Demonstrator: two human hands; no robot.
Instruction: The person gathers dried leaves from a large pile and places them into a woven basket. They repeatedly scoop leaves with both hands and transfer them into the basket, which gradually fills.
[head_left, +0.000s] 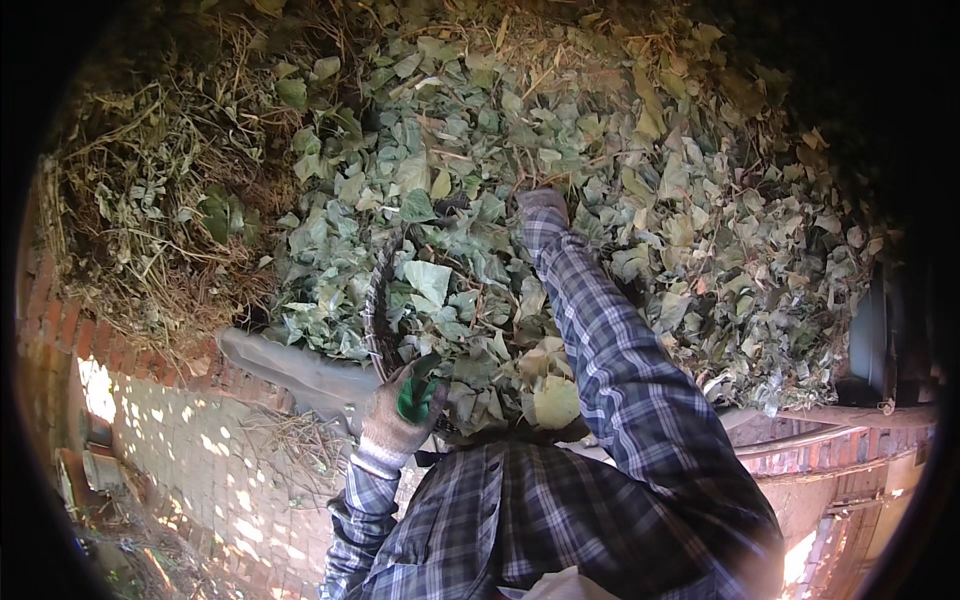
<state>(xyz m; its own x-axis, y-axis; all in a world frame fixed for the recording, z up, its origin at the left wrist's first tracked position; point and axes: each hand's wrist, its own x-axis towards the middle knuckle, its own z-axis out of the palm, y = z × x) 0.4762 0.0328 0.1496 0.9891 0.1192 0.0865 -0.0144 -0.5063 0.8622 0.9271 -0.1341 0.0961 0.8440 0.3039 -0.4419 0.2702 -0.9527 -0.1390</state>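
A work glove with a green palm covers my left hand (405, 401), which is closed around the lower end of a dark woven basket handle (379, 300). The handle curves up and away into a heap of ivy-like leaves (480, 300), which hides much of what it belongs to. My right hand (541, 202), also gloved, reaches far forward into the leaves beside some thin brown stems (531, 169). Its fingers are hidden among the foliage, so their grip does not show. Plaid sleeves cover both arms.
Dried stalks and straw (172, 202) are heaped at the left. A grey sheet-like edge (300, 367) juts out below the leaves. Brick edging (67, 322) and sunlit paving (217, 450) lie at lower left. A bluish object (868, 337) stands at the far right beside a curved edge (802, 439).
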